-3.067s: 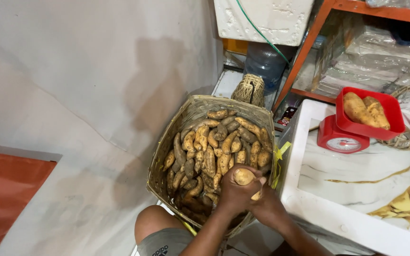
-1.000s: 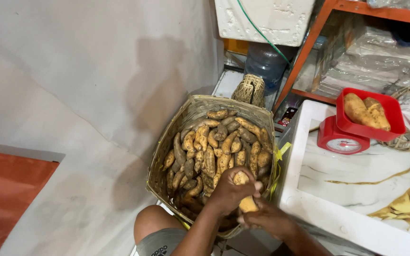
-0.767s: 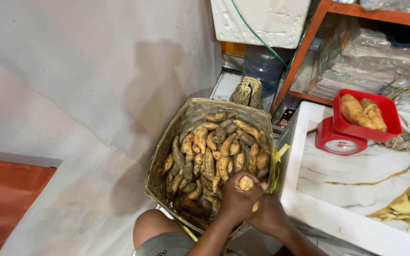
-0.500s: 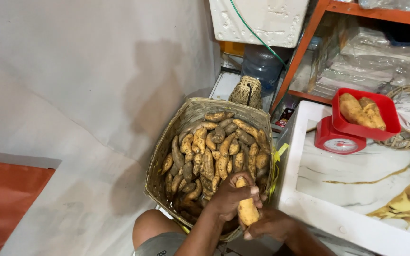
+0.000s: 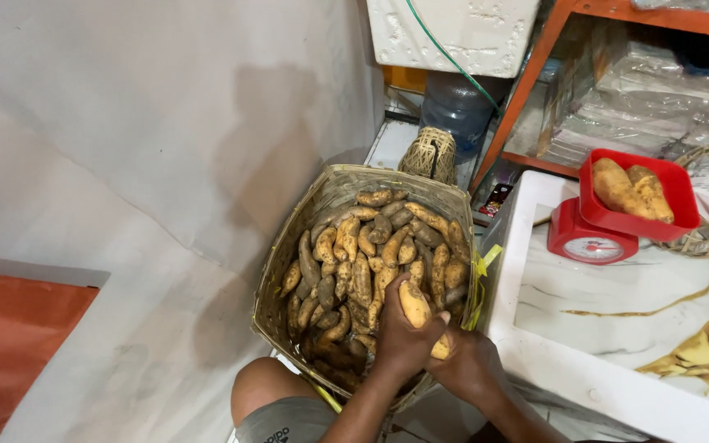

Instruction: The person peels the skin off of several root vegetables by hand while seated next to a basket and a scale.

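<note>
Sweet potato [image 5: 414,305], one, in both hands' grip; two on scale [image 5: 592,239].

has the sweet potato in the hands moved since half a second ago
Yes. The sweet potato has come up and left, from below the basket's near rim to over the heap, gripped by both hands.

Under the left grip [image 5: 400,344] and right grip [image 5: 469,365]: a yellowish oblong sweet potato [image 5: 414,305], skin matt, rough, dusted with soil. Just beyond: a squarish woven basket [image 5: 289,246] of dry, coarse tan cane strips. Right of the grips: a white desk [image 5: 617,328] of glossy, smooth marble-look stone with gold veins. Farther right: a red scale [image 5: 588,238] and its red tray [image 5: 679,184], shiny plastic.
</note>
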